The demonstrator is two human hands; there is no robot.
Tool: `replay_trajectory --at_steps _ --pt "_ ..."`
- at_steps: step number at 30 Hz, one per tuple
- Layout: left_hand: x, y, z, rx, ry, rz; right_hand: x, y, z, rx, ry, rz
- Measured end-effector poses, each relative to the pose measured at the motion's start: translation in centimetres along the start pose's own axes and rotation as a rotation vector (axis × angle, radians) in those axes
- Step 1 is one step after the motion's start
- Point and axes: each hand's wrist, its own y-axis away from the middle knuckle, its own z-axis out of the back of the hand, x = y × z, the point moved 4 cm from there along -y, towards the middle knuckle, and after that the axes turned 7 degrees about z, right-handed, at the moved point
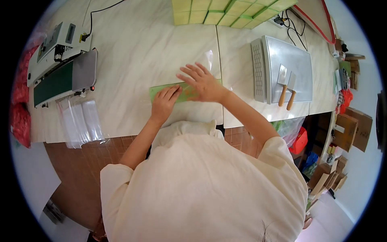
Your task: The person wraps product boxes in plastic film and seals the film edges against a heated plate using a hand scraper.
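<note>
**Both hands at a long green piece on the pale tabletop**

A long, flat green piece [184, 97] is lying across the marbled table [133, 52], close to its near edge and directly in front of the person. The left hand [163, 103] is resting on its left part, fingers bunched together and slightly bent, the fingertips meeting the green surface; whether they are pinching it cannot be told. The right hand [206, 85] is reaching across the right part with fingers spread wide and is gripping nothing that shows; whether its palm is touching the piece is unclear.

Just beyond the right hand, a scrap of clear film [209, 59] is catching the light. Farther back, rows of green boxes [225, 12] are standing packed together at the far side. To the right, a metal-topped unit [300, 60] is sitting on the table, bearing two wooden-handled scrapers [291, 97] side by side. To the left, a machine [50, 42] with a green belt [54, 82] is standing well apart from the hands, and clear plastic bags [82, 121] are hanging over the near edge. Outermost, red packages [21, 121] are piling up at far left, while cardboard boxes [344, 129] are filling the right.
</note>
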Motion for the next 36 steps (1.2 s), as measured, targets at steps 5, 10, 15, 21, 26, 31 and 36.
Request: replay_trajectory --at_steps 5,10,15,21,26,31,36 --pt "0.1 -0.1 0.0 -0.073 0.053 0.019 -5.1 -0.4 2.3 0.303 0.240 -0.158" --pt "0.0 -0.4 0.3 -0.075 0.049 0.040 -7.5 4.4 3.3 0.291 0.259 -0.131" --pt "0.2 0.0 -0.7 -0.105 0.055 0.044 -7.0 3.6 4.9 0.009 0.140 -0.199" --pt "0.2 -0.2 -0.2 -0.092 0.051 0.060 -10.1 -2.3 1.5 0.079 0.280 -0.146" --pt "0.2 -0.2 -0.4 -0.109 0.033 0.060 -11.9 -2.7 0.4 0.578 0.351 -0.169" --pt "0.4 0.0 -0.7 -0.133 0.023 0.056 -11.3 3.5 4.2 0.166 0.257 -0.145" --pt "0.3 -0.3 -0.9 -0.161 0.030 0.046 -7.0 10.9 6.8 0.007 0.238 -0.185"
